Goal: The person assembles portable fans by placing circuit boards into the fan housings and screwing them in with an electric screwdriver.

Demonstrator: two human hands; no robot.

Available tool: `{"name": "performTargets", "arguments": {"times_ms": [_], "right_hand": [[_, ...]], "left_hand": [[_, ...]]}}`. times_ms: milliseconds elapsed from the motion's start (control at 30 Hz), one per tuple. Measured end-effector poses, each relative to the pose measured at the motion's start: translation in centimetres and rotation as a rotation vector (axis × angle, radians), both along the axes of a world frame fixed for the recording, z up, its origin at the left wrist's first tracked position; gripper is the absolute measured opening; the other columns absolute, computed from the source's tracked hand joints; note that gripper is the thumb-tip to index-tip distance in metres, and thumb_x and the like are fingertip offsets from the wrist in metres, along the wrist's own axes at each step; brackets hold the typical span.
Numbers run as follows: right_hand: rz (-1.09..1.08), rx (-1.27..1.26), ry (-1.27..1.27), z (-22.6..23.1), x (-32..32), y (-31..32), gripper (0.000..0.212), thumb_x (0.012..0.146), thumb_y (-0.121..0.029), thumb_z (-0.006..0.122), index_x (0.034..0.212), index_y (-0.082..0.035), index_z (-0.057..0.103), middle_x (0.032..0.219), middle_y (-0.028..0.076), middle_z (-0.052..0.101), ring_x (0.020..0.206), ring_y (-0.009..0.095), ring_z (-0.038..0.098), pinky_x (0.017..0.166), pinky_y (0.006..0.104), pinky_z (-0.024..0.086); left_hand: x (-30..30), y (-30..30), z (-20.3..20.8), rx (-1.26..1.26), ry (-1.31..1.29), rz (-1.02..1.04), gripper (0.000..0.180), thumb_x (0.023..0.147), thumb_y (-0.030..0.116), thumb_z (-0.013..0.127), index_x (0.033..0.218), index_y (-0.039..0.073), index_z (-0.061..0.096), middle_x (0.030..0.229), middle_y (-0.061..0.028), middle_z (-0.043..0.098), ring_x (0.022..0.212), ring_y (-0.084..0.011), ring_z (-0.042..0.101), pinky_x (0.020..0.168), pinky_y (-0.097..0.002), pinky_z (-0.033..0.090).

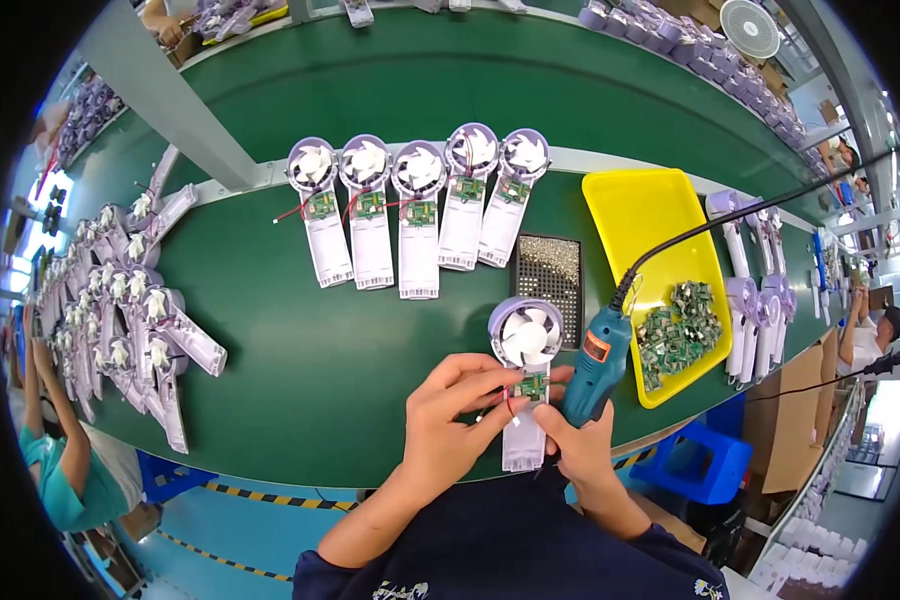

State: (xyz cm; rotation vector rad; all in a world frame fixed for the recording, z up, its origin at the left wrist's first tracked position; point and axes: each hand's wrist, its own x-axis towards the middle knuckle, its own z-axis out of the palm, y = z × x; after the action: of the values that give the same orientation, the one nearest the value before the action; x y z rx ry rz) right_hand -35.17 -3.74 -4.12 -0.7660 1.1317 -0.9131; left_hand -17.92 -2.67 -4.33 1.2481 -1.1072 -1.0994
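An opened pale-purple handheld fan [523,450] lies lengthwise in front of me, its white blades at the far end. My left hand [452,415] pinches in at the left edge of the small green circuit board [533,386] in its handle; thin red and black wires with white plugs hang by those fingertips. From the right, my right hand [582,440] grips the handle, thumb on the board's lower corner. A teal electric screwdriver [598,365] rests in that same hand, cord end pointing away; its tip is hidden by the hand.
Several open fan halves with boards [419,215] stand in a row beyond. A black screw tray [550,285] and a yellow tray [610,200] of circuit boards are at the right. Fan bodies [135,290] pile up at the left. The screwdriver's black cord [730,212] runs to the upper right.
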Motion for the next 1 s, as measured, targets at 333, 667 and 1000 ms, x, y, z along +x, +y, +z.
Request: {"name": "performTargets", "arguments": {"times_ms": [333,667,1000], "right_hand": [[-0.014,-0.070,0.055,-0.6,-1.1,-0.3,0.046,0.085,-0.004,0.075,0.123,0.001,0.050,0.098,0.014,0.070,0.070,0.011,0.065,0.050,0.0200,0.048],[-0.163,-0.223,-0.018,-0.2,-2.1,-3.7,0.044,0.088,-0.003,0.072,0.126,0.000,0.050,0.099,0.013,0.069,0.055,0.006,0.056,0.045,0.0211,0.042],[-0.236,-0.187,-0.060,0.4,-5.1,-2.7,0.037,0.095,-0.006,0.060,0.128,-0.001,0.044,0.096,0.018,0.066,0.047,0.011,0.050,0.045,0.0273,0.044]], "left_hand": [[-1.1,-0.7,-0.6,0.023,0.074,-0.002,0.026,0.082,-0.004,0.075,0.107,0.000,0.072,0.108,-0.0087,0.061,0.093,-0.0151,0.067,0.079,-0.0274,0.063],[-2.5,-6.4,1.5,0.023,-0.009,-0.144,0.027,0.082,-0.005,0.074,0.107,0.001,0.072,0.112,-0.0061,0.061,0.097,-0.0112,0.062,0.075,-0.0223,0.056],[-1.8,-22.1,0.1,-0.112,-0.382,-0.069,0.026,0.079,0.010,0.078,0.102,0.000,0.074,0.087,-0.0098,0.074,0.078,-0.0148,0.070,0.073,-0.0275,0.054]]}}
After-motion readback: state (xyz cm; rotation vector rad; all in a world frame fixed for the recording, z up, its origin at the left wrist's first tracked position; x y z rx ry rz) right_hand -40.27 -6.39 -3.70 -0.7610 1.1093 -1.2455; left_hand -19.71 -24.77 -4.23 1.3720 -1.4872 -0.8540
